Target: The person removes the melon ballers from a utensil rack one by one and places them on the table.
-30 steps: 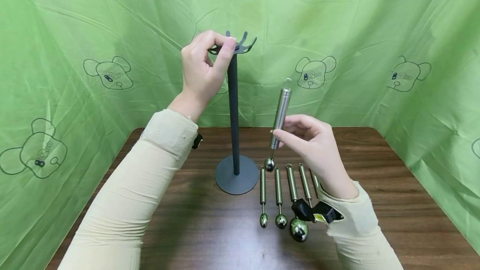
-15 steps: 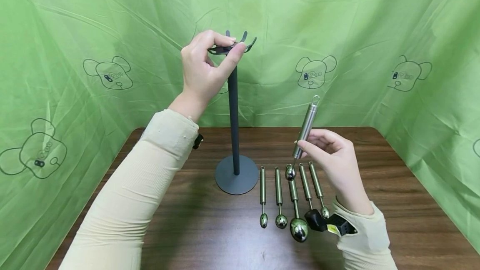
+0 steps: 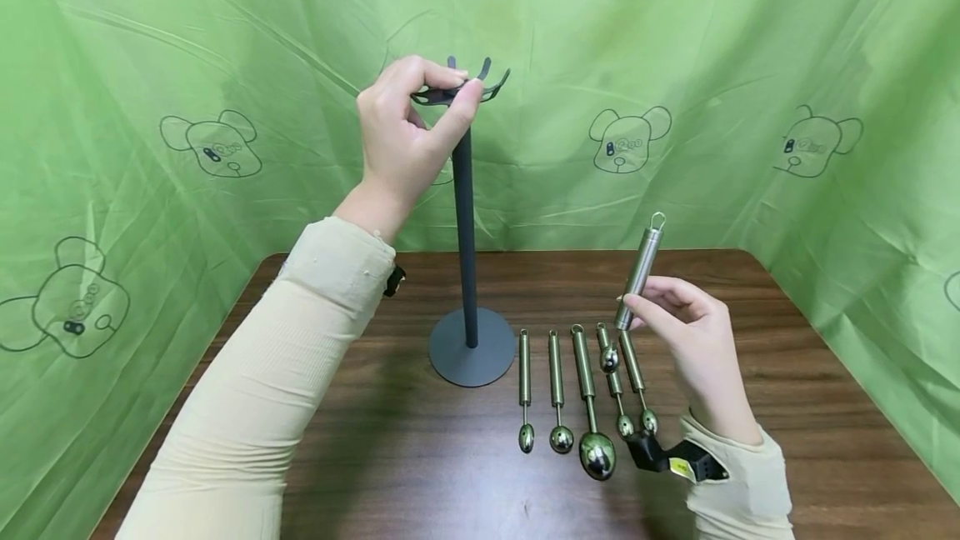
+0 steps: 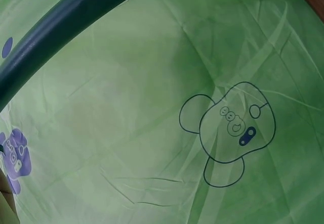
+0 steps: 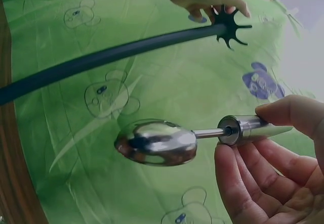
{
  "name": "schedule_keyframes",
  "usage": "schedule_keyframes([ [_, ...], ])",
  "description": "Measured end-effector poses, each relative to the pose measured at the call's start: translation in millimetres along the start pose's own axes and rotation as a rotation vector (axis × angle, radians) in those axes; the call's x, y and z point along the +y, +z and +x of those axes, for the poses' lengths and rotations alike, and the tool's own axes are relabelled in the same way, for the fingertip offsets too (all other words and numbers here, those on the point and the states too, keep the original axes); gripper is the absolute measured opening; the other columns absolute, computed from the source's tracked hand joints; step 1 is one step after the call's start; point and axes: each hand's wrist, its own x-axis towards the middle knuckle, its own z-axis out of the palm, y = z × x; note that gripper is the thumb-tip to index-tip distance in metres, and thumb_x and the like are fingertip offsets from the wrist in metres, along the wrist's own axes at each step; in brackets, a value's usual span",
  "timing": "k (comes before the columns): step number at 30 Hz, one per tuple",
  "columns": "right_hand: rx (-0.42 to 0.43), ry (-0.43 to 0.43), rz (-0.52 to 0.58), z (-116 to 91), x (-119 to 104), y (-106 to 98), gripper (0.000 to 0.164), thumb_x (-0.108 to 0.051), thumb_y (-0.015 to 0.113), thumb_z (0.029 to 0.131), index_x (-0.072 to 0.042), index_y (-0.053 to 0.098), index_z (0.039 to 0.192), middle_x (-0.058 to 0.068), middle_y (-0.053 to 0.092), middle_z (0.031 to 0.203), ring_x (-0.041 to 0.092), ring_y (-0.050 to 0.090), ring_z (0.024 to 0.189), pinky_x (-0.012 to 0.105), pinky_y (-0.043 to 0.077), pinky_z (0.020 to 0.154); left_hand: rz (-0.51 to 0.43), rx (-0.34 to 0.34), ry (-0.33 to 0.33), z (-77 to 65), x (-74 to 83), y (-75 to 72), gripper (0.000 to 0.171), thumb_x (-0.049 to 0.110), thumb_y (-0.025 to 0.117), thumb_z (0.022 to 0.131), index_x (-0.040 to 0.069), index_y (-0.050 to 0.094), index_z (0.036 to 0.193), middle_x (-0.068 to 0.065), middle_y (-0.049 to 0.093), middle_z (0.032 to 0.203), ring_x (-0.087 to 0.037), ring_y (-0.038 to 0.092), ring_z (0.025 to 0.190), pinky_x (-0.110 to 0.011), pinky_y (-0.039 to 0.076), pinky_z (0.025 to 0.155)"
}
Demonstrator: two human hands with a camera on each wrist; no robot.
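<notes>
At the top of a dark grey utensil stand (image 3: 463,215), my left hand (image 3: 408,123) pinches the hooked crown (image 3: 495,88) between thumb and fingers. The stand's pole (image 4: 61,32) crosses the left wrist view's upper left. My right hand (image 3: 693,340) holds a steel scoop (image 3: 641,273) by the lower part of its handle, with the loop end up and the oval head down. In the right wrist view, thumb and fingers grip that handle (image 5: 248,128), and the shiny head (image 5: 157,143) points left. On the table below, several similar scoops (image 3: 583,365) lie in a row.
The round base (image 3: 471,348) of the stand rests on the brown wooden table (image 3: 420,457), left of the row. The largest scoop head (image 3: 597,455) is in the row's middle. Green cloth (image 3: 540,7) with bear outlines hangs behind and at both sides.
My right hand has moved right and down with the scoop, away from the stand and over the row's right end. The left hand stays at the crown; its thumb has shifted slightly right.
</notes>
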Motion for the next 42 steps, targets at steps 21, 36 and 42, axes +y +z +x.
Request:
schedule_keyframes([
  [21,0.052,0.103,0.043,0.3,28.5,-33.2,0.018,0.003,0.069,0.087,-0.013,0.074,0.092,-0.006,0.074,0.079,0.008,0.066,0.061,0.021,0.056,0.062,0.001,0.003,-0.011,1.2,0.6,0.1,0.023,0.024,0.066,0.084,0.002,0.072,0.079,-0.008,0.076,0.087,-0.017,0.068,0.081,-0.016,0.037,0.053],
  [36,0.038,0.164,-0.015,3.8,48.2,-56.0,0.02,0.0,0.071,0.086,-0.018,0.074,0.092,-0.007,0.073,0.077,0.007,0.063,0.056,0.021,0.054,0.057,0.012,0.015,-0.017,0.5,0.6,0.1,0.023,0.023,0.066,0.084,0.002,0.072,0.079,-0.008,0.076,0.085,-0.017,0.067,0.079,-0.014,0.037,0.053],
  [42,0.017,0.184,-0.081,5.6,54.6,-62.9,0.019,-0.002,0.072,0.086,-0.021,0.073,0.09,-0.009,0.07,0.074,0.005,0.062,0.055,0.019,0.054,0.055,0.009,0.017,-0.02,-0.1,0.3,-0.1,0.023,0.023,0.066,0.084,0.002,0.072,0.079,-0.008,0.076,0.085,-0.017,0.067,0.078,-0.014,0.037,0.053],
])
